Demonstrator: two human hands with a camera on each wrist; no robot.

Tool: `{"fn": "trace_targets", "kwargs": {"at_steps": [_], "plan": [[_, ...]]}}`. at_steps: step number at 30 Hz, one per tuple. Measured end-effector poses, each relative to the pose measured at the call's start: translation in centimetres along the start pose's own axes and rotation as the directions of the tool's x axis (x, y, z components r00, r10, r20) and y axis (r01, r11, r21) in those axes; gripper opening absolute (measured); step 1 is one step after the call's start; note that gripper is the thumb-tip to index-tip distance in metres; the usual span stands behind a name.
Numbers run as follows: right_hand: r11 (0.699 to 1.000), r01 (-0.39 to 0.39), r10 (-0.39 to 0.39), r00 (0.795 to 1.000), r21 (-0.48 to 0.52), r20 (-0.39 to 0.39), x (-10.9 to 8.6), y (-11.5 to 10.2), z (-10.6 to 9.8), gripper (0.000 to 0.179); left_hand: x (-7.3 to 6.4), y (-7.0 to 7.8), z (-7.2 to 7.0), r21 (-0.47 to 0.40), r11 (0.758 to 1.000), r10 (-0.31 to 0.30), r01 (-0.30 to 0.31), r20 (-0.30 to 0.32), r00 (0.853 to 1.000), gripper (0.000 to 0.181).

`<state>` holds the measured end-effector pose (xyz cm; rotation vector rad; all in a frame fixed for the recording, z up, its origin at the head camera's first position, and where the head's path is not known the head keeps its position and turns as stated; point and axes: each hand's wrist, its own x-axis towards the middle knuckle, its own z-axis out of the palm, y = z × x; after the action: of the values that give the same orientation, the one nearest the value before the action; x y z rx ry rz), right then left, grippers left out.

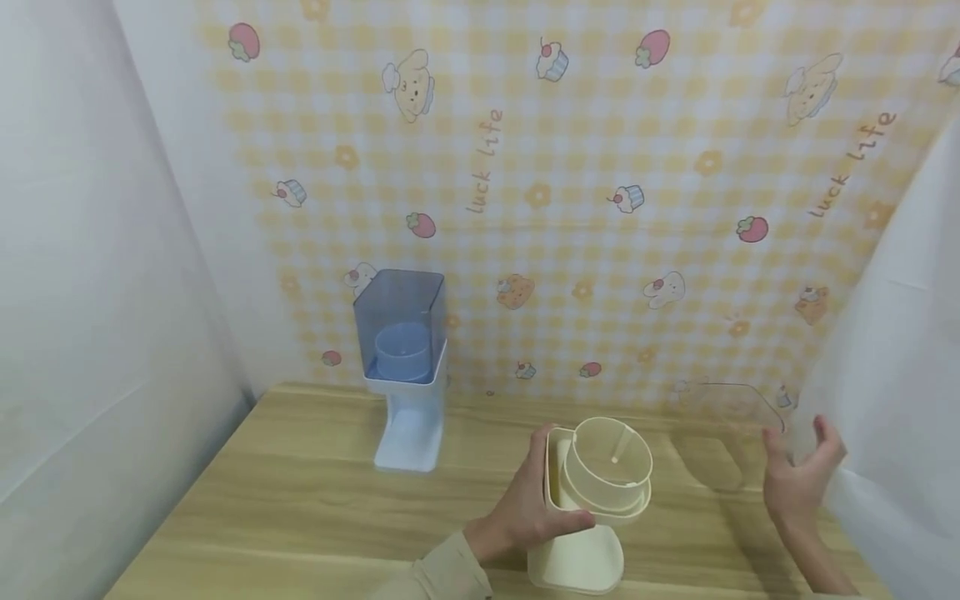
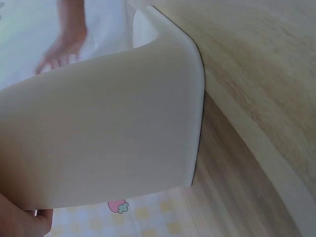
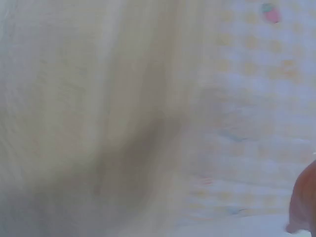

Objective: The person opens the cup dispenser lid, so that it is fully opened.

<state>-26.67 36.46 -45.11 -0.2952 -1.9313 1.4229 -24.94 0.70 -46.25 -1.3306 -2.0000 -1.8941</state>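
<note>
My left hand grips the upper part of a cream plastic dispenser base, thumb along its front and fingers at its far side. A round, open collar tops the base, and a flat foot juts out below. In the left wrist view, the smooth body of this base fills the middle, with its foot at the tabletop. My right hand is raised at the right, thumb and fingers spread with nothing between them. Just left of it, a clear see-through cover sits at the table's back right.
A blue dispenser with a tinted see-through cover stands upright at the back left of the wooden table. A yellow-checked cloth hangs behind, and white sheets border both sides.
</note>
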Motion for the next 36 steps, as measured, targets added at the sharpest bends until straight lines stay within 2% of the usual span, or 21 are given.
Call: {"fn": "trace_targets", "kwargs": {"at_steps": [2, 4, 6, 8, 10, 11, 12, 13, 14, 15, 16, 17, 18, 21, 23, 25, 27, 29, 32, 33, 36], "plan": [[0.992, 0.111, -0.112, 0.993, 0.054, 0.024, -0.8, -1.9, -0.1, 0.061, -0.3, 0.1, 0.0, -0.014, 0.999, -0.034, 0.034, 0.002, 0.999, 0.096], [0.979, 0.17, -0.183, 0.976, 0.112, 0.115, -1.6, -3.7, 0.5, 0.056, -0.7, 0.4, -0.1, -0.032, 0.996, -0.086, 0.087, 0.005, 0.996, 0.101], [0.969, 0.175, -0.214, 0.946, 0.174, 0.243, -2.5, -5.3, 1.4, 0.054, -1.0, 0.8, -0.2, -0.032, 0.991, -0.129, 0.129, -0.007, 0.992, 0.105], [0.956, 0.181, -0.255, 0.901, 0.229, 0.351, -3.2, -6.3, 2.6, 0.055, -1.4, 1.5, -0.3, 0.019, 0.988, -0.15, 0.151, -0.042, 0.988, 0.105], [0.931, 0.202, -0.327, 0.833, 0.305, 0.446, -3.7, -6.9, 3.9, 0.057, -1.9, 2.9, -0.1, 0.039, 0.978, -0.199, 0.206, -0.134, 0.971, 0.095], [0.911, 0.21, -0.373, 0.786, 0.355, 0.493, -3.8, -7.0, 4.5, 0.058, -2.3, 3.9, 0.2, 0.018, 0.967, -0.246, 0.254, -0.184, 0.952, 0.087], [0.895, 0.201, -0.407, 0.734, 0.398, 0.543, -3.8, -7.1, 5.1, 0.059, -2.8, 5.0, 0.4, -0.018, 0.957, -0.285, 0.288, -0.221, 0.933, 0.08], [0.878, 0.191, -0.441, 0.678, 0.439, 0.587, -3.8, -7.2, 5.7, 0.06, -3.5, 6.1, 0.8, -0.069, 0.941, -0.336, 0.33, -0.257, 0.906, 0.072], [0.868, 0.166, -0.461, 0.622, 0.468, 0.633, -3.9, -7.3, 6.2, 0.061, -4.1, 7.0, 1.2, -0.126, 0.929, -0.371, 0.349, -0.292, 0.882, 0.066], [0.86, 0.129, -0.472, 0.568, 0.494, 0.674, -3.9, -7.5, 6.7, 0.062, -4.8, 7.9, 1.6, -0.177, 0.918, -0.393, 0.354, -0.312, 0.865, 0.062], [0.862, 0.082, -0.465, 0.52, 0.5, 0.717, -3.9, -7.6, 7.1, 0.063, -5.5, 8.4, 2.0, -0.207, 0.916, -0.395, 0.344, -0.316, 0.862, 0.06], [0.869, 0.034, -0.447, 0.48, 0.493, 0.755, -3.9, -7.9, 7.4, 0.065, -6.1, 8.6, 2.4, -0.215, 0.922, -0.376, 0.321, -0.31, 0.873, 0.062], [0.882, -0.019, -0.414, 0.449, 0.472, 0.792, -4.0, -8.2, 7.8, 0.067, -6.8, 8.4, 2.8, -0.201, 0.937, -0.336, 0.284, -0.302, 0.892, 0.064], [0.9, -0.154, -0.326, 0.383, 0.407, 0.864, -4.3, -9.1, 8.5, 0.072, -8.0, 7.1, 4.1, -0.176, 0.962, -0.249, 0.209, -0.246, 0.937, 0.068], [0.906, -0.209, -0.277, 0.362, 0.367, 0.89, -4.5, -9.7, 9.0, 0.075, -8.4, 6.2, 4.9, -0.205, 0.956, -0.25, 0.209, -0.2, 0.947, 0.072], [0.91, -0.23, -0.254, 0.348, 0.345, 0.902, -4.8, -10.2, 9.4, 0.077, -8.2, 5.9, 5.4, -0.261, 0.933, -0.292, 0.247, -0.153, 0.944, 0.077], [0.912, -0.221, -0.264, 0.33, 0.346, 0.906, -5.0, -10.4, 9.7, 0.078, -7.8, 5.9, 5.8, -0.274, 0.922, -0.315, 0.272, -0.127, 0.94, 0.08], [0.915, -0.203, -0.279, 0.308, 0.349, 0.91, -5.4, -10.4, 10.0, 0.078, -7.2, 6.3, 6.0, -0.274, 0.915, -0.337, 0.296, -0.116, 0.934, 0.082], [0.91, -0.194, -0.307, 0.281, 0.367, 0.909, -5.9, -10.5, 10.3, 0.078, -6.7, 6.8, 6.1, -0.238, 0.922, -0.341, 0.306, -0.122, 0.932, 0.082], [0.908, -0.195, -0.309, 0.281, 0.37, 0.908, -6.0, -10.5, 10.4, 0.078, -6.6, 6.9, 6.1, -0.237, 0.921, -0.344, 0.309, -0.125, 0.931, 0.082], [0.908, -0.195, -0.303, 0.305, 0.37, 0.903, -6.3, -10.4, 10.4, 0.079, -6.3, 7.5, 6.1, -0.246, 0.916, -0.359, 0.318, -0.143, 0.922, 0.081]]}}
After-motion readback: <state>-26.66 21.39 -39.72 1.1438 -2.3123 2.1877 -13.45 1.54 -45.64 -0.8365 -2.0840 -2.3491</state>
